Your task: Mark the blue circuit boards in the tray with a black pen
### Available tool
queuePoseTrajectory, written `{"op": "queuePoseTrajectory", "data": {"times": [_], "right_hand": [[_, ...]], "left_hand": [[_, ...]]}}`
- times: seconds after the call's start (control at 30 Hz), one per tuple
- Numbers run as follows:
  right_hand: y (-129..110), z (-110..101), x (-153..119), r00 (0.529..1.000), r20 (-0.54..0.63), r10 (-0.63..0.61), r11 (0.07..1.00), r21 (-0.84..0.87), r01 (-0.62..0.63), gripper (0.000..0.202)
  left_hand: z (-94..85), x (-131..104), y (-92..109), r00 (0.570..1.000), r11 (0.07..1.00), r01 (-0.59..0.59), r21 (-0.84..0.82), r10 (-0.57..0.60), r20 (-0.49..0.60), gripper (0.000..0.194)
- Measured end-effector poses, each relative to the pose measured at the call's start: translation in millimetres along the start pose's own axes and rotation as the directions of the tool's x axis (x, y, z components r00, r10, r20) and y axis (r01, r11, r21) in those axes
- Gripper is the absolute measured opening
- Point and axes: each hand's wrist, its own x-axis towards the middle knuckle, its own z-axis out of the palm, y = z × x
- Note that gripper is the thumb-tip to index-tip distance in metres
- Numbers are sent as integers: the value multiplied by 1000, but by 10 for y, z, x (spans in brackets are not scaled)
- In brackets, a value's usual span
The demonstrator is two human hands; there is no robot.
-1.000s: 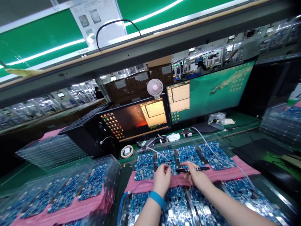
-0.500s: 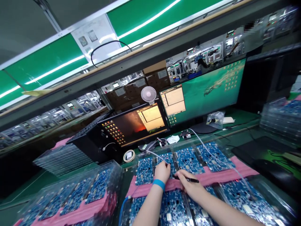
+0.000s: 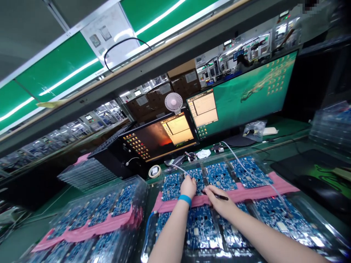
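My left hand [image 3: 188, 186], with a blue wristband [image 3: 185, 199] at the wrist, is closed over one of the blue circuit boards [image 3: 219, 175] in the clear tray. A thin white cable [image 3: 179, 168] runs into its fingers; the cable's end is hidden there. Just to the right, my right hand [image 3: 216, 199] grips a black pen [image 3: 221, 197], its tip pointing left at the same board's lower edge. Beneath both hands, a strip of pink foam [image 3: 252, 193] crosses the tray between two rows of boards.
Another stack of clear trays [image 3: 139, 186] with boards and pink foam stands at left. Behind are two monitors [image 3: 257, 91], a small fan [image 3: 173, 102] and a tape roll [image 3: 155, 171]. A second white cable [image 3: 238, 160] crosses the right boards. A mouse [image 3: 315, 190] lies at right.
The camera view has shifted slightly, so the trays and hands appear higher in the picture. Both hands keep nearly the same place over the board, still holding the cable and the pen.
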Motion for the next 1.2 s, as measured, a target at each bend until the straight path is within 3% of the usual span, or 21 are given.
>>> {"op": "queuePoseTrajectory", "data": {"times": [0.1, 0.23, 0.37, 0.47, 0.7, 1.2], "right_hand": [[5, -38, 7, 1000, -26, 2, 999, -33, -3, 32], [-4, -80, -1, 1000, -22, 17, 998, -60, -19, 32], [-1, -106, -16, 999, -15, 41, 996, -79, -42, 30], [11, -119, -22, 998, -22, 54, 994, -93, -55, 30], [-6, -139, -23, 998, -43, 38, 991, -130, -43, 30], [-53, -175, -8, 999, -53, -2, 989, -149, -5, 26]], "left_hand": [[-97, -139, -51, 997, 997, -60, -48, 57, -51, 19], [-221, -595, -214, 992, 990, -106, -97, 98, -85, 19], [-210, -1127, -373, 994, 982, -110, -151, 110, -13, 19], [-110, -1335, -414, 993, 981, -97, -170, 106, 47, 18], [86, -1255, -324, 992, 988, -78, -134, 90, 85, 19], [155, -1189, -312, 985, 993, -115, -28, 117, 123, 21]]}}
